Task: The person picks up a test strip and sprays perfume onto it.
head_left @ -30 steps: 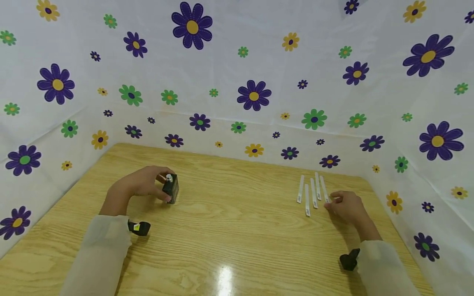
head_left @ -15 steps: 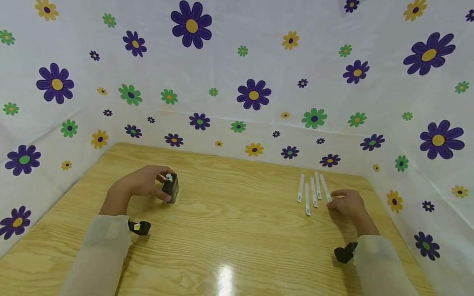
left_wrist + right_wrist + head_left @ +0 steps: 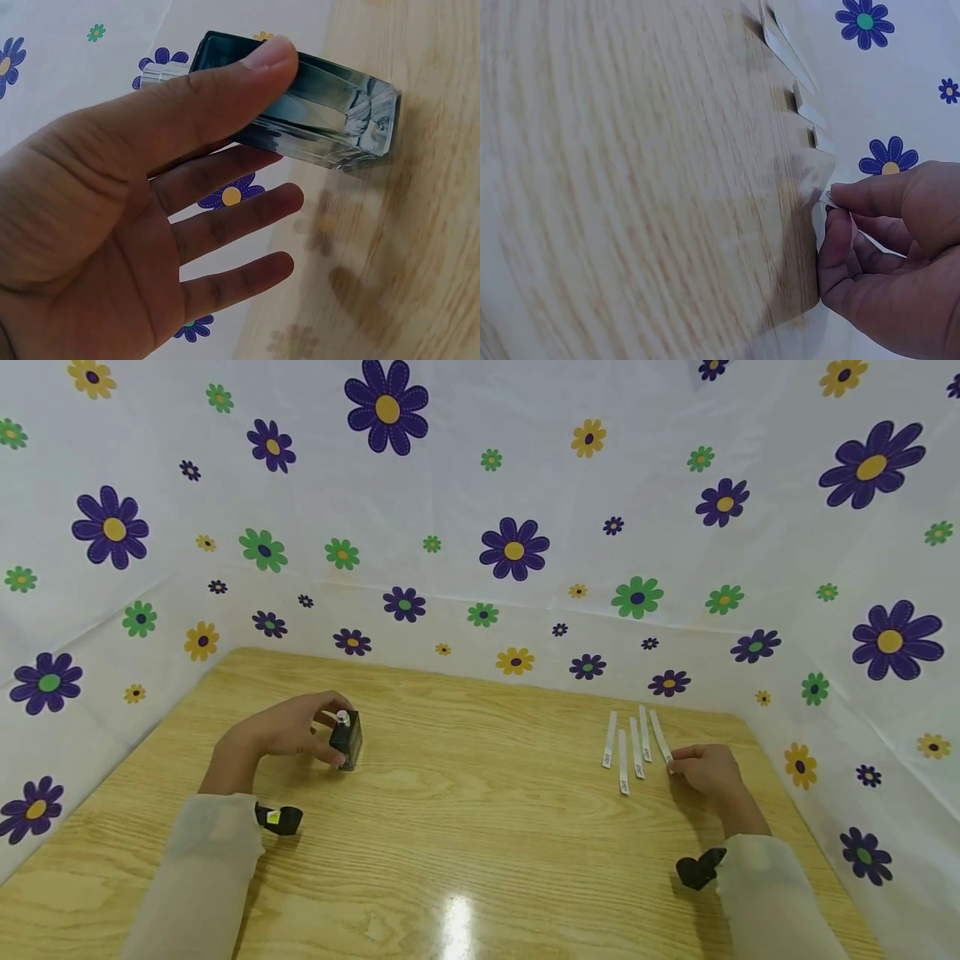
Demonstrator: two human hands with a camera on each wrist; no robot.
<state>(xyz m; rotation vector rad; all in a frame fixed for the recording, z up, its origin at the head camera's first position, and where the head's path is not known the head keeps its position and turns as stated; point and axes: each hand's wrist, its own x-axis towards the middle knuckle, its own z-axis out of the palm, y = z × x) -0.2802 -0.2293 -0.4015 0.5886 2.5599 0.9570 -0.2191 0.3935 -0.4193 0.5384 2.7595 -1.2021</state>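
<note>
A dark glass perfume bottle (image 3: 348, 740) with a silver spray top stands upright on the table at the left. My left hand (image 3: 285, 731) holds it by its sides. In the left wrist view the thumb lies across the bottle (image 3: 322, 105), with the other fingers spread below it. At the right, my right hand (image 3: 708, 770) pinches the near end of a narrow white paper test strip (image 3: 660, 735). The right wrist view shows the printed tip of this strip (image 3: 829, 196) between thumb and fingers. To its left lie several more test strips (image 3: 622, 762), roughly side by side.
The wood-grain table (image 3: 465, 810) reaches back to a white flowered cloth (image 3: 450, 510) that hangs behind it and on both sides. Small black wrist cameras sit by the left (image 3: 280, 819) and right (image 3: 701, 868) sleeves.
My right hand has come in slightly to the rightmost test strip and now pinches its near end, which has shifted a little to the right. The left hand and the perfume bottle have stayed put.
</note>
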